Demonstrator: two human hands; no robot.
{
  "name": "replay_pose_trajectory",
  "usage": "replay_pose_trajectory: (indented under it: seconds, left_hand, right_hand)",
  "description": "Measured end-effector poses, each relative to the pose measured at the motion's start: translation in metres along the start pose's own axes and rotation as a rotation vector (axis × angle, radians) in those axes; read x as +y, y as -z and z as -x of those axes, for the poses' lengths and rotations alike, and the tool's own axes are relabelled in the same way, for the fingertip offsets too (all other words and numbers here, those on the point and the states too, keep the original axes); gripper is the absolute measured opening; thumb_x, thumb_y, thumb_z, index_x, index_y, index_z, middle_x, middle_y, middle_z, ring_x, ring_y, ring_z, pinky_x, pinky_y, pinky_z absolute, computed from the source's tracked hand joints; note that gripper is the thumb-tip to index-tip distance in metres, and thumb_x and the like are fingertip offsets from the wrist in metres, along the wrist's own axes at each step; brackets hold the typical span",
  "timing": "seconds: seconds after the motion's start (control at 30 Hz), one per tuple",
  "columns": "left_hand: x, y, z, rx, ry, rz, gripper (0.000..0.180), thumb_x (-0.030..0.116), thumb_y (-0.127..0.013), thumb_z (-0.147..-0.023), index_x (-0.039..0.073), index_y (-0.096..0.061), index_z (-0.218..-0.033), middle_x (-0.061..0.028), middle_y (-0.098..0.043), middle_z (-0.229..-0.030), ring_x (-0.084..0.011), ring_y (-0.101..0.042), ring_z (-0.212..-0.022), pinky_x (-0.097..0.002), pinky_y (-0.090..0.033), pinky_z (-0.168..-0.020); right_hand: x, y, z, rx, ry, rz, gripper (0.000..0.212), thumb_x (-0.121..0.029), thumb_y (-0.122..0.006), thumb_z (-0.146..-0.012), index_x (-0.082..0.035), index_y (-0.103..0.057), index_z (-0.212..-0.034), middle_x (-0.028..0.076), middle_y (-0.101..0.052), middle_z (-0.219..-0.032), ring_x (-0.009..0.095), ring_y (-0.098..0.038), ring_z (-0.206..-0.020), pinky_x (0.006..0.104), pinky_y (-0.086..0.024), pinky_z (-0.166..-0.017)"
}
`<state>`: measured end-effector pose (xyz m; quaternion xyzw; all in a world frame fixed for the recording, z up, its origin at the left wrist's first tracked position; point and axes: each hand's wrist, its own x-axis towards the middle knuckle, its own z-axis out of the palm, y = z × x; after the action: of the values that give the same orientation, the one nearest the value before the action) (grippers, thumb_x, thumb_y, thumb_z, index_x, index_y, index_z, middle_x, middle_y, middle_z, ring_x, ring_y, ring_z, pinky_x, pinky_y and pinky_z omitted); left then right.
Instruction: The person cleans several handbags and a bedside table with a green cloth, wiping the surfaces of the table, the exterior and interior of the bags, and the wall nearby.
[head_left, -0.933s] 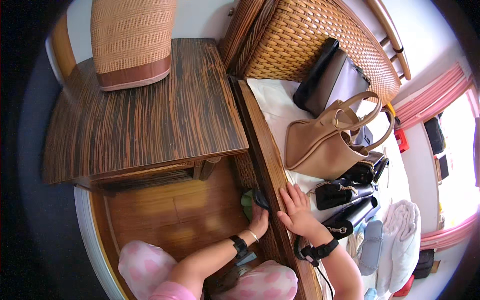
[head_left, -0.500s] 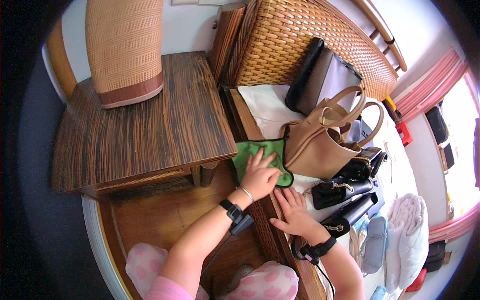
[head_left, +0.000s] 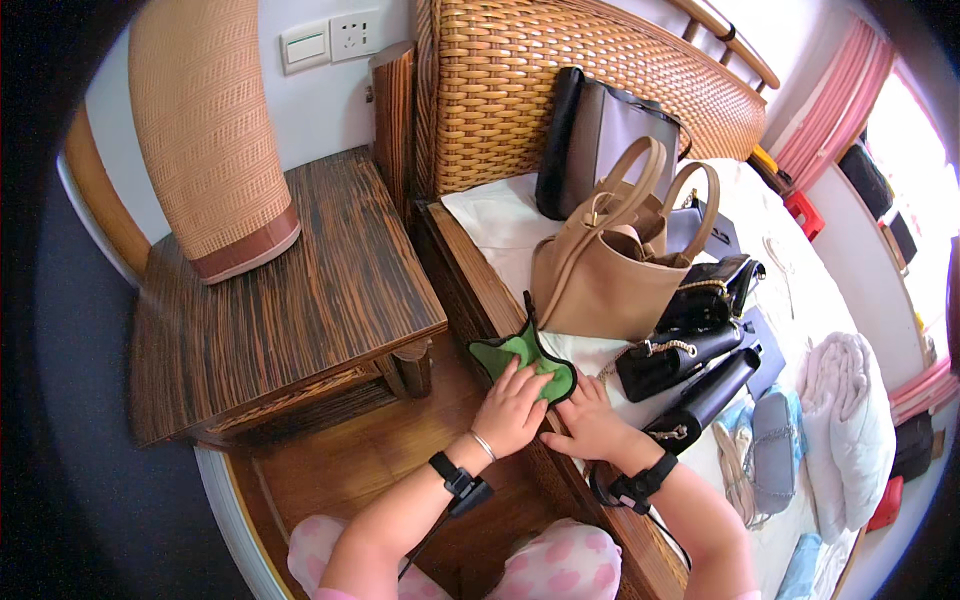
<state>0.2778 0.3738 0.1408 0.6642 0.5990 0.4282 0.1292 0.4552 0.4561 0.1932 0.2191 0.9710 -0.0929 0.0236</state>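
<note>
A green cloth (head_left: 527, 348) with a dark edging lies bunched at the wooden bed edge, its corners sticking up. My left hand (head_left: 508, 410) grips and presses it, fingers over its near part. Right beside it, my right hand (head_left: 595, 425) rests flat on the bed's edge, fingers spread and holding nothing. Just beyond the cloth stands a tan handbag (head_left: 612, 285) with two upright handles. Black bags with chains, one of them a small chained bag (head_left: 680, 362) and another a long black bag (head_left: 705, 398), lie to the right of my hands.
At the left stands a dark striped wooden nightstand (head_left: 300, 290) bearing a tall woven tan cylinder (head_left: 215, 140). A woven headboard (head_left: 580, 60) rises behind a grey bag (head_left: 610, 135). Farther right are a light blue bag (head_left: 775, 450) and a rolled white quilt (head_left: 845, 430).
The green cloth, spread flatter before, is now bunched with raised corners as my left hand has drawn it nearer my right hand. My view has shifted; my right hand stays at the bed edge.
</note>
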Motion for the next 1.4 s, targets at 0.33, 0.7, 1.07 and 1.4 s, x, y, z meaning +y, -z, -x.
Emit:
replay_pose_trajectory:
  seconds: [0.33,0.7,1.07,1.4]
  left_hand:
    - [-0.025,0.027,-0.031,-0.069,0.108,-0.186,0.053,0.042,-0.059,-0.092,0.015,-0.052,-0.137,-0.0184,-0.040,-0.151,-0.0472,-0.028,-0.142,-0.0556,-0.028,-0.114]
    - [0.048,-0.003,0.046,-0.328,-0.246,-0.197,0.040,0.035,-0.054,-0.095,0.012,-0.062,-0.127,-0.0152,-0.052,-0.136,-0.0394,-0.037,-0.137,-0.0577,-0.023,-0.115]
    - [-0.012,0.020,-0.024,-0.107,-0.021,-0.308,0.049,0.038,-0.060,-0.092,0.020,-0.055,-0.137,-0.0196,-0.045,-0.144,-0.0454,-0.031,-0.140,-0.0588,-0.025,-0.115]
    - [0.030,0.002,0.032,-0.132,-0.141,-0.012,0.044,0.015,-0.062,-0.084,0.001,-0.058,-0.126,-0.0210,-0.052,-0.136,-0.0437,-0.046,-0.130,-0.0485,-0.039,-0.110]
  right_hand:
    - [-0.021,0.012,0.017,0.120,0.020,0.019,0.078,-0.048,-0.063,-0.087,-0.001,-0.040,-0.144,0.025,-0.039,-0.148,0.042,-0.035,-0.140,0.0521,-0.029,-0.115]
    - [-0.028,0.053,0.076,0.238,0.011,-0.160,0.045,-0.015,-0.067,-0.083,-0.001,-0.054,-0.123,0.019,-0.055,-0.127,0.039,-0.058,-0.112,0.0439,-0.050,-0.095]
    - [-0.048,0.050,0.034,0.266,0.184,-0.146,0.063,-0.013,-0.066,-0.084,-0.003,-0.042,-0.142,0.022,-0.042,-0.145,0.039,-0.054,-0.121,0.0443,-0.048,-0.100]
    - [-0.037,0.017,0.029,0.210,0.063,-0.249,0.070,-0.026,-0.063,-0.089,0.004,-0.034,-0.145,0.027,-0.042,-0.145,0.045,-0.046,-0.128,0.0472,-0.041,-0.108]
